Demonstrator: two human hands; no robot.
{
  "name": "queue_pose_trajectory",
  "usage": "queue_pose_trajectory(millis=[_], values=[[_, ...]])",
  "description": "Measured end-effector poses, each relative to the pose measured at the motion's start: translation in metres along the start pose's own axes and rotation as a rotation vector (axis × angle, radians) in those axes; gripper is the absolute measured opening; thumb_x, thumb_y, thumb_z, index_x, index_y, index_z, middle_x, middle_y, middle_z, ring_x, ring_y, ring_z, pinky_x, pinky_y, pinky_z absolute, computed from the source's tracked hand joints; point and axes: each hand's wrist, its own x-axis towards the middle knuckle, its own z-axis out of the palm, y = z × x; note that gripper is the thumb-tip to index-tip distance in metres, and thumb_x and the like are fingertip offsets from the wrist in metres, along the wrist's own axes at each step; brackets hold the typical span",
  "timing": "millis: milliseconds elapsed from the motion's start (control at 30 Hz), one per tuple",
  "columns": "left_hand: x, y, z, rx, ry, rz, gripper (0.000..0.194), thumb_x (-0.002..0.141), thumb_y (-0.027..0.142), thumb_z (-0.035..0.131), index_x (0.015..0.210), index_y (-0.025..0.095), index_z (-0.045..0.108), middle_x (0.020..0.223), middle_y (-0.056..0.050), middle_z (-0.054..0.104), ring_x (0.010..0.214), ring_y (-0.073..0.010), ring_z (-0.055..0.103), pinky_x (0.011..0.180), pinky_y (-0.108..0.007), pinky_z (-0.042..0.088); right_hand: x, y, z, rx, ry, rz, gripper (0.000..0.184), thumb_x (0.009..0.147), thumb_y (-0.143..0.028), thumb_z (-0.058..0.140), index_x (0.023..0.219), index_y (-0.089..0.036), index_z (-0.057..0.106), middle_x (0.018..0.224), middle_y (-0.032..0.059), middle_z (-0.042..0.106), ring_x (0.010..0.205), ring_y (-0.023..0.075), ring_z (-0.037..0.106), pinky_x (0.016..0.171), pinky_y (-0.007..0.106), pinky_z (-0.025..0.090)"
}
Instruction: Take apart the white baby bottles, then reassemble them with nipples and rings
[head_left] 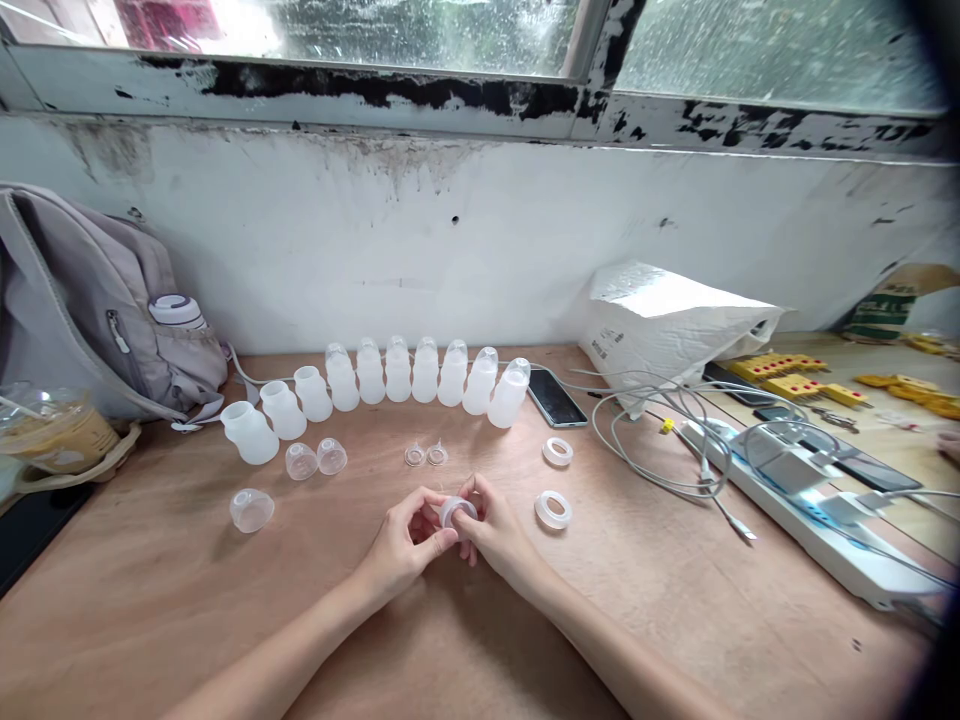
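Low over the near middle of the table, my left hand (411, 532) and my right hand (491, 525) both grip one translucent bottle collar ring (459, 507). My fingers hide part of it, and I cannot tell whether a nipple sits inside. Just beyond lie two clear silicone nipples (426, 454). Two more collar rings, a far one (557, 452) and a near one (553, 510), lie flat to the right. On the left are three clear dome caps (252, 510). Behind, several frosted baby bottles (370, 372) stand in an arc; the three leftmost (250, 432) have no caps.
A phone (557, 398) and tangled cables (660, 440) lie right of the bottles, before a white bag (667, 320). A power strip (817, 520) runs along the right. A backpack (90, 300) and an iced drink cup (56, 430) stand left.
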Motion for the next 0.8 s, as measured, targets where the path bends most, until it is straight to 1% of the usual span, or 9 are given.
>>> queue_pose_trajectory(millis=[133,233,300,400,500,567,633,700,800], values=[[0.000,0.004,0.001,-0.016,-0.011,0.014,0.023,0.076,0.031,0.062,0.089,0.015,0.054,0.071,-0.001,0.061,0.062,-0.0128,0.057,0.055,-0.022,0.040,-0.001,-0.003,0.002,-0.018,0.021,0.029,0.013,0.068,-0.019,0.046,0.075,-0.022,0.035,0.047,-0.0114,0.049,0.026,0.0065,0.044,0.022,0.013,0.027],[0.000,0.008,0.003,-0.064,-0.059,0.020,0.021,0.077,0.030,0.060,0.091,0.016,0.053,0.072,-0.001,0.064,0.066,-0.0154,0.061,0.060,-0.024,0.043,-0.001,-0.005,0.003,-0.043,0.042,0.031,0.013,0.068,-0.018,0.045,0.074,-0.022,0.035,0.046,-0.0116,0.048,0.026,0.0061,0.042,0.021,0.012,0.026],[-0.001,0.009,0.004,-0.058,-0.059,0.017,0.020,0.078,0.030,0.059,0.092,0.017,0.053,0.072,-0.001,0.064,0.067,-0.0159,0.062,0.060,-0.025,0.044,-0.001,-0.005,0.003,-0.055,0.050,0.032,0.013,0.068,-0.018,0.046,0.074,-0.023,0.035,0.045,-0.0119,0.046,0.026,0.0062,0.042,0.022,0.013,0.026],[-0.002,0.007,0.004,0.024,-0.002,-0.008,0.021,0.077,0.030,0.059,0.093,0.017,0.055,0.070,-0.001,0.063,0.065,-0.0144,0.059,0.057,-0.023,0.043,-0.001,-0.005,0.004,-0.063,0.057,0.027,0.013,0.069,-0.019,0.047,0.074,-0.023,0.036,0.043,-0.0122,0.045,0.026,0.0070,0.042,0.023,0.013,0.028],[-0.001,0.003,0.003,0.103,0.064,-0.035,0.025,0.077,0.030,0.059,0.097,0.017,0.056,0.072,0.000,0.060,0.062,-0.0128,0.057,0.056,-0.022,0.044,-0.002,-0.005,0.003,-0.071,0.045,-0.005,0.011,0.073,-0.023,0.049,0.077,-0.022,0.039,0.045,-0.0107,0.047,0.030,0.0077,0.045,0.026,0.015,0.033],[0.000,0.001,0.003,0.098,0.117,-0.050,0.025,0.077,0.030,0.056,0.099,0.017,0.055,0.073,0.000,0.059,0.059,-0.0122,0.056,0.054,-0.022,0.044,-0.003,-0.006,0.003,-0.054,0.011,-0.033,0.013,0.075,-0.029,0.051,0.082,-0.022,0.043,0.051,-0.0078,0.051,0.036,0.0094,0.050,0.029,0.016,0.037],[0.001,-0.002,0.002,0.039,0.172,-0.068,0.023,0.079,0.030,0.051,0.098,0.017,0.054,0.073,0.000,0.058,0.057,-0.0117,0.054,0.052,-0.023,0.045,-0.005,-0.009,0.001,-0.008,-0.035,-0.056,0.021,0.078,-0.037,0.052,0.090,-0.021,0.045,0.060,-0.0046,0.055,0.044,0.0115,0.055,0.032,0.018,0.041],[0.003,-0.003,0.000,-0.034,0.208,-0.089,0.020,0.078,0.026,0.047,0.095,0.017,0.054,0.072,0.000,0.057,0.055,-0.0113,0.053,0.051,-0.023,0.045,-0.007,-0.012,-0.002,0.026,-0.056,-0.067,0.028,0.080,-0.043,0.049,0.097,-0.021,0.047,0.064,-0.0035,0.055,0.044,0.0109,0.054,0.033,0.019,0.039],[0.004,-0.003,-0.002,-0.107,0.210,-0.111,0.021,0.074,0.020,0.046,0.093,0.017,0.054,0.068,0.002,0.055,0.055,-0.0111,0.053,0.051,-0.022,0.044,-0.007,-0.015,-0.008,-0.039,-0.002,-0.087,0.029,0.083,-0.045,0.046,0.098,-0.021,0.051,0.054,-0.0068,0.046,0.035,0.0068,0.040,0.033,0.018,0.030]])
